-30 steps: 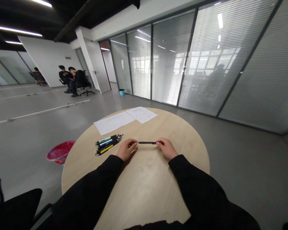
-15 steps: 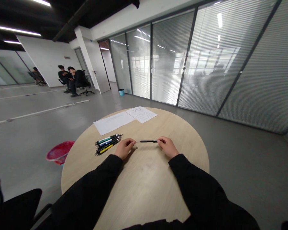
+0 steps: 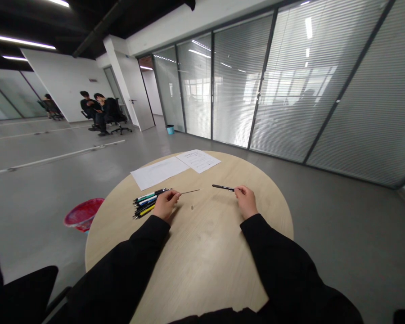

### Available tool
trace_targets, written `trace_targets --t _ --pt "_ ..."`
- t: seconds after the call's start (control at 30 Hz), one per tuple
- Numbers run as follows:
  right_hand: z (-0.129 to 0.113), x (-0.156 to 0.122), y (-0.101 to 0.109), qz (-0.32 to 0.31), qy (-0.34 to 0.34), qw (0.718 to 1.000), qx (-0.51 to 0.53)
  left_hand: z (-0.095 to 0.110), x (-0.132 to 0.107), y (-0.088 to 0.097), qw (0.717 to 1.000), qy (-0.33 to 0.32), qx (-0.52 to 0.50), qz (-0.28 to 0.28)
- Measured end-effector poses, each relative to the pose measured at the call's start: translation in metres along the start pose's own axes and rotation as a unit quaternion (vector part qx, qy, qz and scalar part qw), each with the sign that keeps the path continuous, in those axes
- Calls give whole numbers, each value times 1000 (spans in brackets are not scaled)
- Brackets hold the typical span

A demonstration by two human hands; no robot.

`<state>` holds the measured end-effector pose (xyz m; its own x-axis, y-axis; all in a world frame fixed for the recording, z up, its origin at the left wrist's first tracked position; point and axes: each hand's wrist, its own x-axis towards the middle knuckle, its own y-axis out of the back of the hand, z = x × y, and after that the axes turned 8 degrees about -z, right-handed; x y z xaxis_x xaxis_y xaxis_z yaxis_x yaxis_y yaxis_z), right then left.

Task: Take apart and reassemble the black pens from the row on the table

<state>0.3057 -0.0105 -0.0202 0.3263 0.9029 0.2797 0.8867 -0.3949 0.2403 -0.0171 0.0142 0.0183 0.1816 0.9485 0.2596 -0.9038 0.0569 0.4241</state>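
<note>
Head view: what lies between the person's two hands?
In the head view: a thin refill from the left hand, a black pen barrel from the right hand, and a tiny part on the tabletop.

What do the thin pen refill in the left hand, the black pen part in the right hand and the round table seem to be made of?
The thin pen refill looks like metal, from its slim grey sheen. The black pen part is probably plastic with a slight gloss, though metal is possible. The round table looks like pale wood laminate or veneer, with a smooth satin finish and fine grain streaks.
</note>
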Motion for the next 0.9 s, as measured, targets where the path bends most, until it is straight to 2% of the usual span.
trace_targets --t 0.07,0.13,0.23,0.4,0.63,0.9 --pt "-1 -2 -2 7 -3 1000 -22 -4 1 2 1000 1 -8 23" --pt "-2 -5 -7 -12 1 999 -47 -8 2 3 999 -1 -12 31" --pt "-4 -11 -19 -58 33 993 -102 -10 1 1 1000 -7 -6 20" --pt "-12 -19 -34 -73 43 971 -224 -1 -3 -5 997 -34 67 -9" --pt "-31 -32 -35 -112 45 929 -351 15 -14 -15 983 -64 161 -51" --pt "-31 -36 -37 -148 140 893 -402 26 -20 -20 978 -77 176 -86"
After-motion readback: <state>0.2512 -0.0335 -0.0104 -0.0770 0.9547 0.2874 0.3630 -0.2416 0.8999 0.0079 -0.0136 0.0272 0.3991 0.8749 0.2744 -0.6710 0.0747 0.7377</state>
